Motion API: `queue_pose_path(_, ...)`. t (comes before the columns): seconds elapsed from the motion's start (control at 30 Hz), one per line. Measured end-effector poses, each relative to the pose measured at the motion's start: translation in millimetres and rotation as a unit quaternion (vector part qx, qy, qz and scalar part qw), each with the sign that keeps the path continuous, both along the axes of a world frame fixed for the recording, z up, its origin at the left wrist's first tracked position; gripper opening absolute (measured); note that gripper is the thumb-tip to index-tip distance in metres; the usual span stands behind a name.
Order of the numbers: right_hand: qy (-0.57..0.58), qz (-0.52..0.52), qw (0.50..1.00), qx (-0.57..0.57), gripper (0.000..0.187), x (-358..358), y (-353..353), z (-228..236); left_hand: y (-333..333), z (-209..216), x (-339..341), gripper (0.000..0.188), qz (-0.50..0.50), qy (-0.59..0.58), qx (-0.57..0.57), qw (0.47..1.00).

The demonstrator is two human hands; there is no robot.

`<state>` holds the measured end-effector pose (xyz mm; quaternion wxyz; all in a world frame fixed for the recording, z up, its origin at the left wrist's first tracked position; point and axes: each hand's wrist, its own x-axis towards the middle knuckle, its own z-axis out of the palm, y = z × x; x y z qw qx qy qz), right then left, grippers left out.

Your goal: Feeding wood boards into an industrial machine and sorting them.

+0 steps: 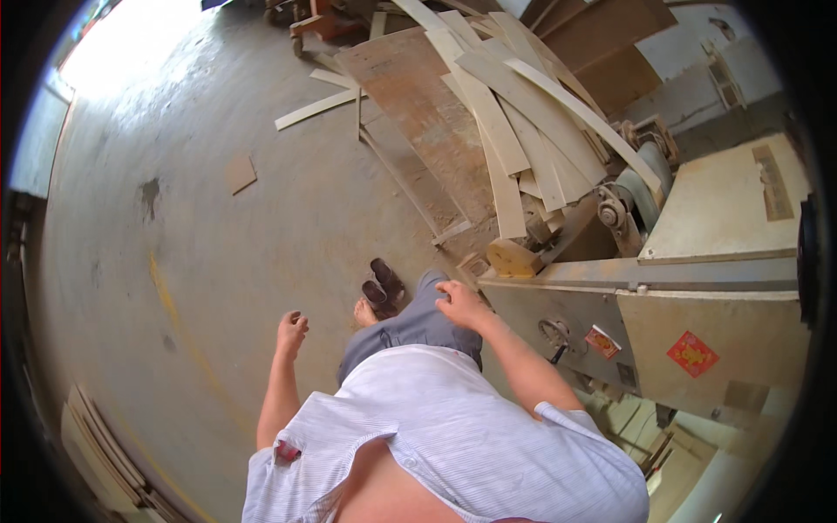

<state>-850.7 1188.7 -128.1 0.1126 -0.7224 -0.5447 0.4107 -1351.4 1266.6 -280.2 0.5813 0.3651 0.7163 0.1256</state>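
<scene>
My left hand (292, 333) hangs out over the concrete floor, its fingers loosely bent and a little apart, with nothing visible in them. Closer to the machine, my right hand (463, 305) hovers beside my grey trousers (410, 327). Its fingers are slightly bent and spread, and I see nothing held there. Ahead of the right hand stands a woodworking machine (558, 301) with a small handwheel (553, 331) on its side. Long pale wood strips (523, 131) lie heaped on a worn brown board (418, 105) at its far end.
A small brown board piece (242, 174) lies on the floor (200, 235), far left. Stacked panels (100, 444) lean at the lower left. An orange wheeled cart (327, 24) stands at the back. Dark sandals (381, 288) are on my feet.
</scene>
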Motion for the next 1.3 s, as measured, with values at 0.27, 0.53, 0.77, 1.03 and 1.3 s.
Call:
queue_pose_path(0.27,-0.001,-0.131,0.991,0.032,0.047,11.3,47.7,-16.3,147.8,19.1,80.4,0.056,-0.148,-0.052,0.0,0.988)
queue_pose_path(0.53,0.009,-0.21,0.977,0.032,0.044,33.9,97.6,-88.0,364.8,89.9,273.1,0.067,-0.403,-0.01,0.264,0.876)
queue_pose_path(0.77,0.07,-0.349,0.933,0.061,0.038,78.7,172.1,-80.6,488.8,218.8,523.5,0.09,-0.618,0.032,0.458,0.638)
queue_pose_path(1.03,0.011,-0.534,0.831,0.156,0.024,85.3,177.4,-86.5,520.3,228.9,764.4,0.128,-0.701,-0.038,0.549,0.453)
queue_pose_path(1.3,-0.019,-0.727,0.687,0.004,0.027,8.9,167.6,-114.3,543.3,205.3,958.0,0.133,-0.73,-0.071,0.617,0.285)
